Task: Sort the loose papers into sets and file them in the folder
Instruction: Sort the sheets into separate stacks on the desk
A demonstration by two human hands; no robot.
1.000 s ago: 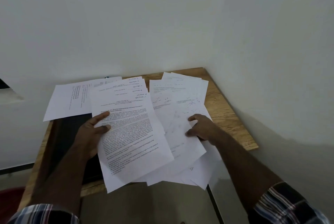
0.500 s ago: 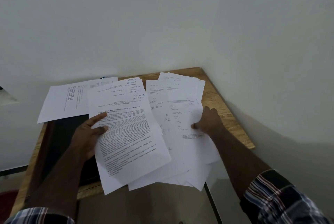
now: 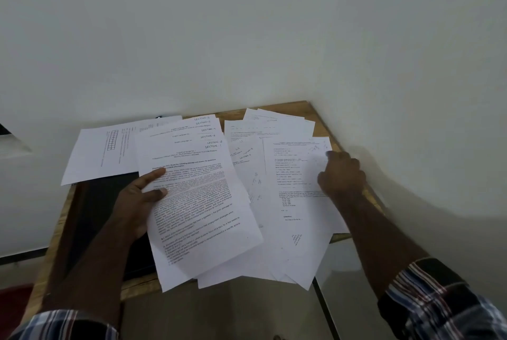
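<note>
The papers (image 3: 288, 175), light, limp and apt to slide, are fanned over the worktop (image 3: 321, 117), a text stack (image 3: 197, 202) being pinched at its edge by the left hand (image 3: 137, 202) while the right hand (image 3: 341, 175) presses another sheet with curled fingers; edges are judged the best hold.

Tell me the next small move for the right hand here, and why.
Probably lift the top sheet off the loose pile: the right hand rests at its far edge, while the left hand grips the fanned English set, whose sheets bear section labels. Its own label is too faint to read.
</note>
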